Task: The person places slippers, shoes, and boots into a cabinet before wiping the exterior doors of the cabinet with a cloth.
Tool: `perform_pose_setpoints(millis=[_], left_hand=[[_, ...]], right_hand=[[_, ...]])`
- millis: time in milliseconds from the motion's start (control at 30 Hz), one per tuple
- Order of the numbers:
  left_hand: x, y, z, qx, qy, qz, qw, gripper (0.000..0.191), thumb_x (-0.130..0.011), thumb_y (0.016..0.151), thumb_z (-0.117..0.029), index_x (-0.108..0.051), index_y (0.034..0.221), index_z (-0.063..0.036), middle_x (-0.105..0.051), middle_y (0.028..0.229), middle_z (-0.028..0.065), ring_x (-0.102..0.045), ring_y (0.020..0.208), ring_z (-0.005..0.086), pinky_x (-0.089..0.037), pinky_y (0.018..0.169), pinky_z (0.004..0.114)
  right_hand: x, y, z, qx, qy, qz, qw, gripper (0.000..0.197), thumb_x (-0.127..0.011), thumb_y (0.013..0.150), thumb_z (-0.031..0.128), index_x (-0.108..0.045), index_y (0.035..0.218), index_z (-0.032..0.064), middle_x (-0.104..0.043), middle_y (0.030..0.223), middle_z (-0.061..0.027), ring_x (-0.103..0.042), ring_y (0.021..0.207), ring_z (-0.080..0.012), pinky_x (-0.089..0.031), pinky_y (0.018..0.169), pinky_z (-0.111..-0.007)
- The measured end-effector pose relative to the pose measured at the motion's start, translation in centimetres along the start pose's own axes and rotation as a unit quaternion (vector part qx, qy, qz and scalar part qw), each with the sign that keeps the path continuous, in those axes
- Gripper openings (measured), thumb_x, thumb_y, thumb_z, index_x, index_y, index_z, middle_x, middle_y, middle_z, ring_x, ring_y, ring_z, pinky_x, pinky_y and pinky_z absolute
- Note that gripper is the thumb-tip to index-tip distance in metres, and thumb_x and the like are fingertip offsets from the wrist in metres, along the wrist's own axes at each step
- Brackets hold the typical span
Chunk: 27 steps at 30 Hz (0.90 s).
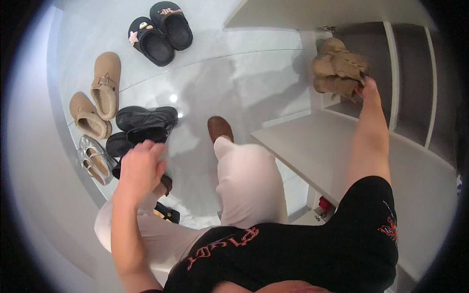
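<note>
My right hand (367,89) grips a pair of tan boots (335,66) by their upper edge, at the opening of a light-coloured shoe cabinet (410,161). The boots look blurred, with their toes towards the left. On the left side, my left hand (141,170) hovers with loosely bent fingers and nothing visible in it. Just beyond it a pair of black shoes (146,116) stands on the floor, partly hidden by the hand. A pair of silver flat shoes (96,159) lies left of that hand.
Tan fleece-lined clogs (106,86) and black clogs with charms (157,45) stand on the tiled floor (216,80). An opened cabinet door (293,141) juts out at right, another panel (278,14) above. A red object (324,203) shows below. My brown shoe (220,128) is in the middle.
</note>
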<state>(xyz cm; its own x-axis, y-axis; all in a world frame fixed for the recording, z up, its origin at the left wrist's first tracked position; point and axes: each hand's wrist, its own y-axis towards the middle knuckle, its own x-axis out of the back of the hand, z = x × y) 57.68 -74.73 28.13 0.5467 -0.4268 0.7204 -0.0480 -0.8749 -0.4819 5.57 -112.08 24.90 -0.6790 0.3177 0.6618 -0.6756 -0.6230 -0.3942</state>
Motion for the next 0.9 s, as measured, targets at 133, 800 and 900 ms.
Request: perform_pose_setpoints(millis=[133,800,900], left_hand=[[-0.3,0.1,-0.4,-0.018,-0.012,0.042,0.999,0.024,-0.063,0.065,-0.007,-0.056,0.088,-0.0055,-0.056,0.089,0.01,-0.053,0.081,0.0296,-0.042,0.07,0.038],[-0.4,3.9,0.7,0.101,-0.045,0.112,0.988,0.029,-0.061,0.065,-0.001,-0.056,0.093,-0.0031,-0.056,0.091,0.0139,-0.053,0.081,0.0342,-0.043,0.069,0.04],[-0.2,3.8,1.0,0.091,-0.041,0.116,0.988,0.028,-0.061,0.065,-0.001,-0.055,0.093,-0.0026,-0.056,0.092,0.0145,-0.053,0.081,0.0344,-0.043,0.069,0.039]], right_hand=[[3.8,7.5,-1.8,-0.019,0.074,-0.117,0.99,0.034,-0.041,0.089,0.028,-0.046,0.119,0.0107,-0.046,0.117,-0.0072,-0.05,0.094,-0.0232,-0.047,0.072,-0.032],[5.3,17.8,-8.8,-0.019,-0.798,-0.136,0.586,0.044,-0.058,0.08,0.031,-0.049,0.118,0.0123,-0.051,0.118,-0.0057,-0.054,0.1,-0.0222,-0.047,0.079,-0.034],[5.6,17.2,-8.0,-0.033,-0.748,-0.152,0.645,0.042,-0.057,0.08,0.032,-0.051,0.116,0.0113,-0.052,0.116,-0.0068,-0.055,0.098,-0.0232,-0.046,0.079,-0.036]])
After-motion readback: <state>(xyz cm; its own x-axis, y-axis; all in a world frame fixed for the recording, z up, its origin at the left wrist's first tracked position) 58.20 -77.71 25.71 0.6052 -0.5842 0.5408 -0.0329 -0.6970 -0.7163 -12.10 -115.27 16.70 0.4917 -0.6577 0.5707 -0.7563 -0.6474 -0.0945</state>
